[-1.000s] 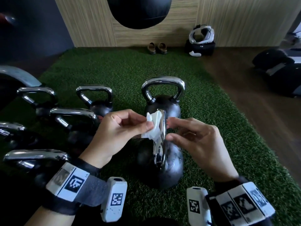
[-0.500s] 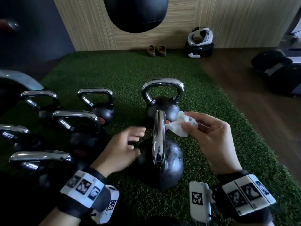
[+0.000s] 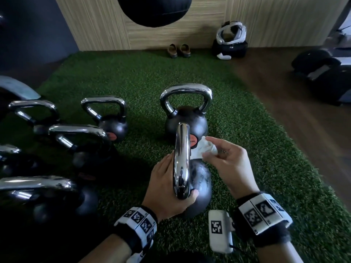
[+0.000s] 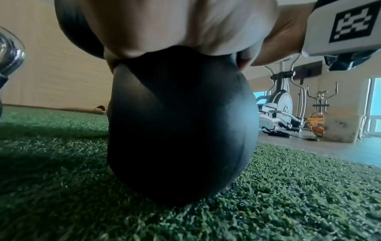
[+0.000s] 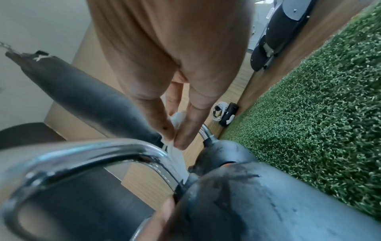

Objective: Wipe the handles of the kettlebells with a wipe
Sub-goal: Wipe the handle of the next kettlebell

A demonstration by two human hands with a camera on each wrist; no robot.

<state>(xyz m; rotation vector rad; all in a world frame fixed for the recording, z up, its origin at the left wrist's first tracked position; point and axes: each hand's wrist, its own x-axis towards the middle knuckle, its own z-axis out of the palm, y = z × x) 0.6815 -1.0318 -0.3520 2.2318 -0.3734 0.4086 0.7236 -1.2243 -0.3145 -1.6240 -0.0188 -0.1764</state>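
Observation:
The near kettlebell (image 3: 204, 184) stands on the green turf, its chrome handle (image 3: 182, 160) edge-on to me. My left hand (image 3: 169, 185) lies over the left of its black ball, thumb curled round below the handle's near end; the left wrist view shows the palm (image 4: 185, 29) on top of the ball (image 4: 181, 130). My right hand (image 3: 226, 164) pinches a crumpled white wipe (image 3: 206, 149) just right of the handle's far end. In the right wrist view the fingers (image 5: 163, 124) squeeze the wipe (image 5: 177, 121) above the handle (image 5: 92, 151). A second kettlebell (image 3: 187, 120) stands right behind.
Several more chrome-handled kettlebells (image 3: 106, 118) crowd the turf on the left. A black punching bag (image 3: 153, 10) hangs ahead. Sandals (image 3: 179, 50) and a headset on a black bag (image 3: 230, 40) lie by the wooden wall. Wooden floor (image 3: 284, 114) borders the turf on the right.
The wipe passed from my left hand to my right, which moved to the handle's right side. My left hand dropped and settled on the near kettlebell.

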